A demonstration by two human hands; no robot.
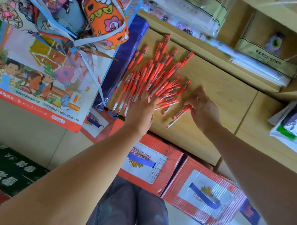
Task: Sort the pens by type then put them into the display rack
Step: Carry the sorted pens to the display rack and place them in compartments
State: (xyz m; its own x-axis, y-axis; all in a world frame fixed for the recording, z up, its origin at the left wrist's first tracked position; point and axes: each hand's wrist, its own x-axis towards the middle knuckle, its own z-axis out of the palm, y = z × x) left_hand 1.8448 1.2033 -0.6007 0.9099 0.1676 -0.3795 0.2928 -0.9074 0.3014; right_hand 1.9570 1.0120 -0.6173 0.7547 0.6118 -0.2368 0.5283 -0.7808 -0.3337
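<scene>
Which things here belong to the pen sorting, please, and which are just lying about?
Job: pen pile, loose pens, left hand, right hand.
Lying about: red boxes, picture pack, orange bag, shelf packets.

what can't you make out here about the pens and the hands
Head view only:
- Red pens beneath the left hand: covered by its flat palm.
- Whether the right hand grips a pen: its own back hides the fingertips.
- Print on the pens: too small and blurred to read.
- Any display rack: none I can identify in frame.
- Labels on the shelf packets: blurred.
</scene>
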